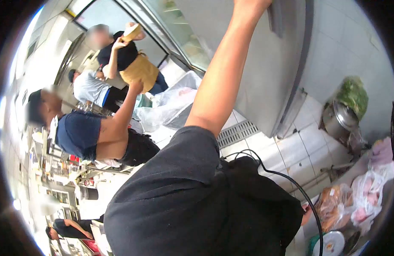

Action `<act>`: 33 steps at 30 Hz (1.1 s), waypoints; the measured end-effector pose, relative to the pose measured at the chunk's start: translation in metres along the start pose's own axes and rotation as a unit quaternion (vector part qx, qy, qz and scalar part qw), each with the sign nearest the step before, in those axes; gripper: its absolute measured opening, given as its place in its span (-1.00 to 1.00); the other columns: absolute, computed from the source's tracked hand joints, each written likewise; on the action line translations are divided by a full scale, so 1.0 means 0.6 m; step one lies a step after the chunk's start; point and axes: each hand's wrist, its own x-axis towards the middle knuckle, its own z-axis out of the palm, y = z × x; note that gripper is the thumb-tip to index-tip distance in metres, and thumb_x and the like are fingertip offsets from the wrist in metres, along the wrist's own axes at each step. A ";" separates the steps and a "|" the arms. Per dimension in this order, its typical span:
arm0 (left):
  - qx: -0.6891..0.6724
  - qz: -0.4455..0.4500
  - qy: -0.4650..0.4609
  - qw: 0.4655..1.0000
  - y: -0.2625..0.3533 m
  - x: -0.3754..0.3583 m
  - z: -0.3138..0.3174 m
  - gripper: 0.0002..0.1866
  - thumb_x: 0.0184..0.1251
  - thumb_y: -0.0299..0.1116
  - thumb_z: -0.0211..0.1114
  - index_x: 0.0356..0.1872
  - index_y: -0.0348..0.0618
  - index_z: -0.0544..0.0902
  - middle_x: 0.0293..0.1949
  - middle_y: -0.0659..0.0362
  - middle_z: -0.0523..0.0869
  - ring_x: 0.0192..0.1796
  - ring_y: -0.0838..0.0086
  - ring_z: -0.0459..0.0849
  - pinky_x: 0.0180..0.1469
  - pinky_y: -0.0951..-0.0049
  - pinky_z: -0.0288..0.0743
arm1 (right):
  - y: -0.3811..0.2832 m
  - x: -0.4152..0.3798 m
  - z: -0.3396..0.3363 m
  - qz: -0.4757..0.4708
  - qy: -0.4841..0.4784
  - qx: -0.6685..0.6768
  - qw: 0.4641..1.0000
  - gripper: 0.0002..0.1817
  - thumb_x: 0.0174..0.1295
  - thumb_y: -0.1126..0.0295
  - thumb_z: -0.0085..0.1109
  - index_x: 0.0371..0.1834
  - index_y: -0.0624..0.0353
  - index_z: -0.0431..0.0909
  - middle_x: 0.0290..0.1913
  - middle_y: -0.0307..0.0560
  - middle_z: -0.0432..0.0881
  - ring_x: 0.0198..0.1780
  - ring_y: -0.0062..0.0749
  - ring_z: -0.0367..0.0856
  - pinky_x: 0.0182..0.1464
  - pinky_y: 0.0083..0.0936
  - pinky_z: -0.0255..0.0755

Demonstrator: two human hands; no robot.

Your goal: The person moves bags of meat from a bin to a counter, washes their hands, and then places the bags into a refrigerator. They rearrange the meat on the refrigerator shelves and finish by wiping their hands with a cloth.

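Note:
My left arm stretches up across the view toward a large grey metal door. Only the base of my left hand shows at the top edge, close beside the dark vertical handle strip on that door. Its fingers lie outside the frame. Past my right sleeve only a sliver of skin shows, and my right hand is out of sight. Near that side lie a clear plastic bag of orange-brown food and a white plastic bag with pinkish contents.
Several people work to the left, one holding up a yellowish container. A plastic-lined bin stands near a floor drain. A lidded metal pot with leafy greens sits by the wall. A black cable crosses beside me.

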 end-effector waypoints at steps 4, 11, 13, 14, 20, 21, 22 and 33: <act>-0.193 -0.064 -0.065 0.977 0.027 -0.027 -0.084 -0.81 0.29 -0.43 0.30 -0.45 -0.22 0.47 -0.51 0.32 0.51 -0.45 0.68 0.41 -0.41 0.60 0.27 | 0.025 0.004 0.007 0.016 -0.006 0.084 0.996 -0.66 0.28 0.24 0.20 -0.04 0.29 0.60 -0.26 0.08 0.69 -0.32 -0.19 0.67 -0.29 -0.41 0.53; -0.284 -0.033 -0.084 0.955 0.025 -0.069 -0.251 -0.71 0.35 -0.39 0.23 0.01 -0.30 0.49 -0.05 0.07 0.64 -0.01 0.42 0.61 0.10 0.40 0.45 | 0.056 0.023 0.027 0.047 0.016 0.028 0.998 -0.66 0.27 0.25 0.18 -0.05 0.29 0.59 -0.29 0.09 0.68 -0.27 -0.17 0.67 -0.22 -0.34 0.53; -0.298 -0.053 -0.064 0.951 0.045 -0.089 -0.273 -0.82 0.39 -0.45 0.14 -0.06 -0.28 0.48 -0.10 0.09 0.66 -0.01 0.45 0.63 0.11 0.42 0.46 | 0.067 0.036 0.038 0.031 0.009 -0.085 0.996 -0.68 0.25 0.27 0.17 -0.06 0.29 0.59 -0.30 0.09 0.67 -0.24 -0.15 0.67 -0.17 -0.30 0.52; -0.307 -0.054 -0.064 0.948 0.045 -0.098 -0.288 -0.81 0.38 -0.44 0.15 -0.06 -0.28 0.48 -0.08 0.08 0.66 -0.01 0.44 0.63 0.12 0.41 0.46 | 0.087 0.044 0.045 0.008 -0.005 -0.163 0.987 -0.69 0.25 0.28 0.16 -0.07 0.28 0.60 -0.31 0.08 0.67 -0.23 -0.14 0.66 -0.16 -0.29 0.52; -0.318 -0.120 -0.025 0.940 0.082 -0.117 -0.362 -0.85 0.34 -0.44 0.21 -0.14 -0.22 0.49 -0.16 0.12 0.66 -0.09 0.48 0.64 0.06 0.44 0.51 | 0.048 0.038 0.036 0.038 -0.063 0.051 0.996 -0.67 0.07 0.37 0.23 -0.17 0.42 0.63 -0.21 0.32 0.66 -0.25 -0.08 0.64 -0.22 -0.25 0.51; -0.324 -0.124 -0.023 0.938 0.084 -0.117 -0.376 -0.84 0.34 -0.44 0.21 -0.13 -0.22 0.49 -0.17 0.13 0.66 -0.09 0.47 0.64 0.05 0.44 0.52 | 0.030 0.035 0.031 -0.021 -0.044 -0.017 0.999 -0.72 0.00 0.39 0.32 -0.23 0.32 0.68 -0.27 0.17 0.70 -0.33 -0.08 0.66 -0.30 -0.24 0.52; -0.330 -0.130 -0.020 0.935 0.082 -0.117 -0.391 -0.84 0.34 -0.44 0.21 -0.13 -0.22 0.48 -0.17 0.13 0.66 -0.09 0.47 0.64 0.04 0.43 0.52 | 0.008 0.033 0.016 -0.031 -0.061 -0.035 0.997 -0.72 0.02 0.36 0.33 -0.21 0.26 0.69 -0.26 0.15 0.71 -0.30 -0.06 0.67 -0.28 -0.22 0.53; -0.318 -0.140 0.036 0.937 0.025 -0.134 -0.569 -0.65 0.28 -0.49 0.02 0.08 -0.32 0.50 0.02 -0.02 0.63 0.03 0.14 0.63 0.14 0.16 0.52 | 0.009 0.049 0.001 0.017 -0.130 -0.106 0.986 -0.73 0.19 0.23 0.15 -0.23 0.20 0.64 -0.29 0.07 0.70 -0.27 0.03 0.66 -0.19 -0.14 0.49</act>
